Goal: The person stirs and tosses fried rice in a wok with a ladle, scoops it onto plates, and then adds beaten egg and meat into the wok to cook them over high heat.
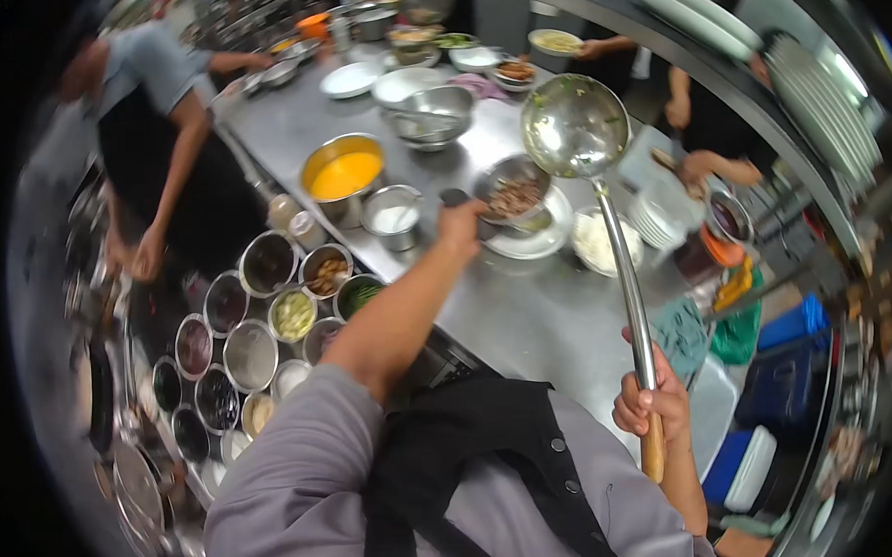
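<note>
My left hand (459, 229) reaches over the steel counter, wrapped round the dark handle of a small pan (483, 186). Cooked, brownish strips of food (515, 197) lie in the pan, which is above a white plate (557, 224). In my right hand (657, 404) is a big, long-handled steel ladle (575, 127), gripped near its wooden end. Its round bowl is raised up and has small green bits stuck to it. Beside the plate sits a bowl of white food (595, 242).
An orange-yellow liquid fills a steel pot (344, 169) beside a smaller steel pot (393, 219). Several ingredient tubs (250, 354) stand at left. Another person (151, 141) is on the left; other people's hands (702, 163) work across the counter. A plate shelf (693, 34) hangs overhead.
</note>
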`<act>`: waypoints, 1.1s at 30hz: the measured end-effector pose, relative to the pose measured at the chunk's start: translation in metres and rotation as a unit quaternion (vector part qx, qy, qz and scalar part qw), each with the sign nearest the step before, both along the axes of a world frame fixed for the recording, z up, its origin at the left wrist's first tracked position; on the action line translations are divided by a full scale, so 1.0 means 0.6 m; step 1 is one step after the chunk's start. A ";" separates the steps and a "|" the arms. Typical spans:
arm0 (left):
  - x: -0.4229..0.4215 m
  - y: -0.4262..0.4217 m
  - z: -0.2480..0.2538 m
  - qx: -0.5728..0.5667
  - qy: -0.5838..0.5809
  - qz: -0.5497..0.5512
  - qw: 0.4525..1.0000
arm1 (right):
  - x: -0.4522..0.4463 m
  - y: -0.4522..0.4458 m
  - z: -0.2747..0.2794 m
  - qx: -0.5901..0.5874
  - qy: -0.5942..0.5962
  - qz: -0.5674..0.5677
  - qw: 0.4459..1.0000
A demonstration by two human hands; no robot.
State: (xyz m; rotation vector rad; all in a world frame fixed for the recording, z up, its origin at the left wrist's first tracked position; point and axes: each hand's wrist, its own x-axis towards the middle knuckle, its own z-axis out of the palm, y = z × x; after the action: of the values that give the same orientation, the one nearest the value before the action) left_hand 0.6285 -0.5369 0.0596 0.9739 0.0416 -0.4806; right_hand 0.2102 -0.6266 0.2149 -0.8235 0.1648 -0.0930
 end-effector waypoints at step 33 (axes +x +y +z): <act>-0.090 0.631 -0.027 -0.026 0.100 0.245 0.964 | 0.548 0.228 0.039 0.284 0.134 0.306 0.899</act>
State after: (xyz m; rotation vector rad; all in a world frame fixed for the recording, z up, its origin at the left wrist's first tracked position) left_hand 0.5743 -0.1583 0.0436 0.8226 0.4406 -0.1200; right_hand 0.5388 -0.4896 0.2381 -0.2679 0.1739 0.6428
